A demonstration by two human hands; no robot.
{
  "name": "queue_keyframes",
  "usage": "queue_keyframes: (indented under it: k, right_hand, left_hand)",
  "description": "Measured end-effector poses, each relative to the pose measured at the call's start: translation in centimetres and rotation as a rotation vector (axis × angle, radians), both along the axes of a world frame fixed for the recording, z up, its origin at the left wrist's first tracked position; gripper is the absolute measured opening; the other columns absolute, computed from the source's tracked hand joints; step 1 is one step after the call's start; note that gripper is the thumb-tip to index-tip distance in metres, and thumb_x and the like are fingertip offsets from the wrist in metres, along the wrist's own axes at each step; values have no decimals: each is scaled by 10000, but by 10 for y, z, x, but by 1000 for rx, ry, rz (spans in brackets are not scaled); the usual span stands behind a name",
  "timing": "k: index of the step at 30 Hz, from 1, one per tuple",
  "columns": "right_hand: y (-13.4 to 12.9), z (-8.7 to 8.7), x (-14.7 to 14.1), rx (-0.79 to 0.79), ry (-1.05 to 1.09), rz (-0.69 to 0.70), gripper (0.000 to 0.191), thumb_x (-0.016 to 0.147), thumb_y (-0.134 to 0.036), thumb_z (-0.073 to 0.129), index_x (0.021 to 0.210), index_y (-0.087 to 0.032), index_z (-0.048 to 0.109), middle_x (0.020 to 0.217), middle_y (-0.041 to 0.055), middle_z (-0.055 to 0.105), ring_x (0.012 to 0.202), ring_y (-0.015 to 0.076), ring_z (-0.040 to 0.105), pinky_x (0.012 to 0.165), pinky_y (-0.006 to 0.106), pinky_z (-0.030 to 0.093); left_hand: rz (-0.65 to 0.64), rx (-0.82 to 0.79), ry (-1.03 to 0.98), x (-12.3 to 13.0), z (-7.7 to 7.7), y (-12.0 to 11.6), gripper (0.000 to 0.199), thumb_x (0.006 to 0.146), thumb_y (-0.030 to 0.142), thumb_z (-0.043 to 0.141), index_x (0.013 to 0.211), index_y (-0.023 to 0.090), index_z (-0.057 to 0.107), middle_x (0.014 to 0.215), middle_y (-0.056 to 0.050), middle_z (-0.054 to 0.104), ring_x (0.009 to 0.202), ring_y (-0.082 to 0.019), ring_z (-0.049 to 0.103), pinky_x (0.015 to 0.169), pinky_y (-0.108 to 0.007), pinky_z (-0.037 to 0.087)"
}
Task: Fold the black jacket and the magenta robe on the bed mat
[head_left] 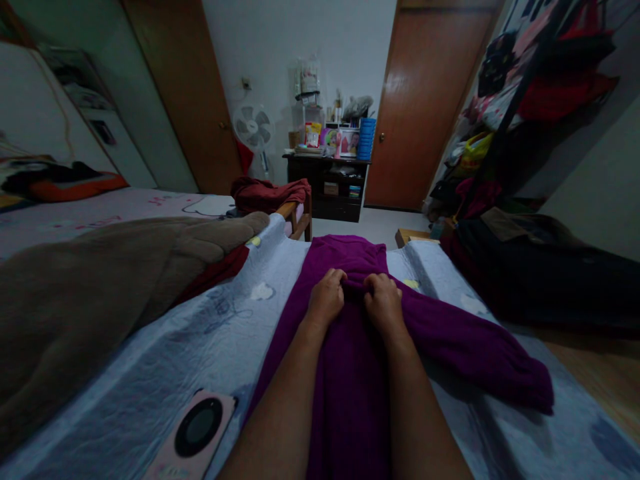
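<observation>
A purple long-sleeved top (350,380) lies stretched lengthwise over the bed, its collar end pointing away from me. One sleeve reaches out to the right; the other side runs down along my left forearm. My left hand (327,293) grips a fold of the cloth just below the collar area, fingers curled in. Close beside it, my right hand (384,299) pinches the same fold. A short ridge of raised fabric spans the gap between both hands. The fingertips are partly hidden in the cloth.
The top rests on a pale blue patterned sheet (250,327). A pink phone with a round black ring (197,430) lies at lower left. A brown blanket (100,293) covers the left side, and dark clothes (545,267) are piled at right. Beyond stand a black cabinet (325,207) and a fan (253,127).
</observation>
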State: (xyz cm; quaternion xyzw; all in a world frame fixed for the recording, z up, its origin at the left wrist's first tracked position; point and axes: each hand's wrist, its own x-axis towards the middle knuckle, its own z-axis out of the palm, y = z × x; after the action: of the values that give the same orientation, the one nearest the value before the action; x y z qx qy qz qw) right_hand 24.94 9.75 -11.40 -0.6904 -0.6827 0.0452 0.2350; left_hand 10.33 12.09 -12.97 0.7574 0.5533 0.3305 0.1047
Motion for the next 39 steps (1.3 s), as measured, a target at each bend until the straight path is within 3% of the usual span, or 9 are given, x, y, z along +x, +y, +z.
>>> queue_keyframes:
  k: [4, 7, 11, 14, 17, 20, 25, 32, 39]
  right_hand:
    - [-3, 5, -3, 12, -28, -41, 310, 756, -61, 492, 993, -219, 615, 1056, 73, 587, 997, 225, 490, 770, 312, 308]
    - [-7, 10, 0, -171, -40, 75, 320, 737, -57, 492, 977, -219, 629, 1033, 61, 620, 974, 216, 525, 755, 304, 313]
    - [-9, 18, 12, -401, 68, 263, 145, 755, -174, 554, 836, -205, 670, 865, 26, 669, 816, 177, 571, 700, 274, 332]
    - [-6, 19, 23, -337, 156, 300, 174, 809, -211, 518, 751, -179, 679, 757, 31, 671, 701, 149, 565, 638, 251, 341]
    - [-1, 12, 30, -211, 197, 210, 188, 799, -154, 500, 787, -168, 687, 794, 41, 688, 715, 146, 583, 642, 236, 362]
    - [3, 2, 32, -191, 198, 206, 195, 783, -123, 512, 829, -176, 694, 845, 40, 702, 764, 147, 602, 683, 225, 377]
    - [3, -2, 29, -314, 107, 191, 109, 785, -174, 569, 750, -175, 672, 770, 41, 687, 697, 143, 581, 638, 237, 355]
    - [3, 0, 21, -116, 337, 294, 205, 809, -147, 481, 868, -179, 674, 871, 33, 697, 794, 150, 606, 723, 227, 409]
    - [5, -13, 18, -233, 286, 226, 218, 775, -108, 477, 835, -171, 677, 850, 38, 702, 779, 151, 609, 704, 219, 405]
  left_hand:
    - [19, -7, 53, 2, 0, -2, 274, 751, 72, 543, 967, 242, 553, 1020, -5, 578, 936, -150, 575, 852, -242, 443]
    - [41, -63, 157, 1, 1, -5, 231, 756, 105, 568, 935, 250, 571, 998, 3, 585, 886, -151, 577, 791, -252, 440]
    - [48, -142, 327, 0, 7, -9, 149, 774, 128, 572, 862, 241, 609, 913, -13, 616, 905, -189, 559, 805, -304, 419]
    - [83, -52, 377, 0, 10, -12, 125, 773, 137, 578, 842, 231, 622, 953, -38, 629, 999, -249, 504, 896, -405, 369]
    - [92, 17, 343, 1, 10, -12, 144, 783, 120, 560, 851, 233, 618, 999, -35, 627, 1046, -258, 462, 961, -453, 305]
    - [26, -9, 321, 0, 6, -9, 184, 804, 85, 512, 870, 231, 601, 959, -30, 633, 1003, -227, 485, 919, -402, 332]
    - [-33, -75, 299, -2, 3, -6, 252, 840, 53, 442, 927, 236, 591, 967, -27, 631, 943, -197, 531, 843, -349, 367]
    - [20, -87, 257, 0, 13, -9, 306, 774, 27, 493, 981, 244, 559, 1039, -32, 607, 1008, -202, 520, 856, -338, 380]
    - [-84, -131, 322, -1, 2, -7, 221, 810, 93, 492, 883, 253, 626, 939, -20, 672, 950, -201, 582, 842, -344, 384]
